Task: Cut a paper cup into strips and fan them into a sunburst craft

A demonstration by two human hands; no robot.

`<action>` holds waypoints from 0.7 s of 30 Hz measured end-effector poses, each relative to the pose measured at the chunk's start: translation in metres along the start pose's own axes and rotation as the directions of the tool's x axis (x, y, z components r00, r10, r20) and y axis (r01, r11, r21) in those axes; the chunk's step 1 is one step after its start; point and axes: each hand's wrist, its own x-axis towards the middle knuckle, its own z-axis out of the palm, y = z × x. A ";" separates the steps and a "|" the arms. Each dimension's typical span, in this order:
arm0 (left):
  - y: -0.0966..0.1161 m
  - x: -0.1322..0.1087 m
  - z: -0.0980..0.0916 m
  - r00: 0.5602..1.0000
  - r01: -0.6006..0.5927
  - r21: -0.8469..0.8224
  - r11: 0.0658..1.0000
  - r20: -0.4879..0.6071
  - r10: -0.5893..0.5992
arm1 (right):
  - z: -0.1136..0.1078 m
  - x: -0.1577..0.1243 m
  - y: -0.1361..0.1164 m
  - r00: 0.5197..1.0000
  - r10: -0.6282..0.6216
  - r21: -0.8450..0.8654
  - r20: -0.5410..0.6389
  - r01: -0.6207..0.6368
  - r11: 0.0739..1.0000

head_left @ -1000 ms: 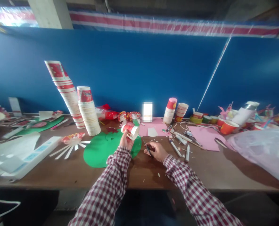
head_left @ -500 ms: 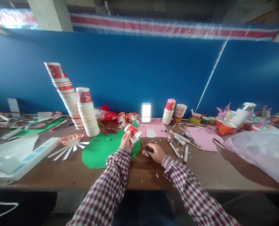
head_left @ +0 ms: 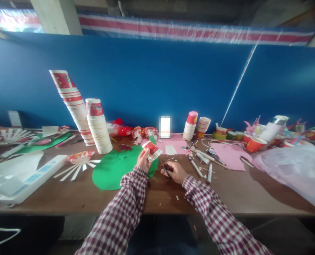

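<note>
So your left hand (head_left: 143, 160) is wrapped around the red-and-white paper cup (head_left: 151, 151), thumb up along its side, and that looks like a decent grip to me. I'd go light on the squeeze though, since thin paper like that probably creases easily. Your right hand (head_left: 175, 171) is closed around a slim dark-handled tool (head_left: 166, 171). Looks like scissors, but it's too small to swear to that. The tip's right near the cup; can't tell if it's touching. Imo turn the cup with your left and leave the tool hand steady, fingertips well out of the blade's line.

The cup's tilted, up over the far right part of the green paper (head_left: 115, 170), so mind that sheet if the tip dips. A few white scraps (head_left: 177, 197) lie on the brown table (head_left: 234, 191) nearer you. Markers (head_left: 196, 167) are just right of your right hand, so watch your elbow room. Further left there's a cup with fanned strips (head_left: 80, 159), handy for comparing strip widths.
</note>
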 end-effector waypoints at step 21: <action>-0.002 0.000 -0.001 0.999 0.005 0.052 0.999 0.039 -0.007 | -0.001 0.000 0.001 1.000 -0.001 0.002 0.015 0.001 1.000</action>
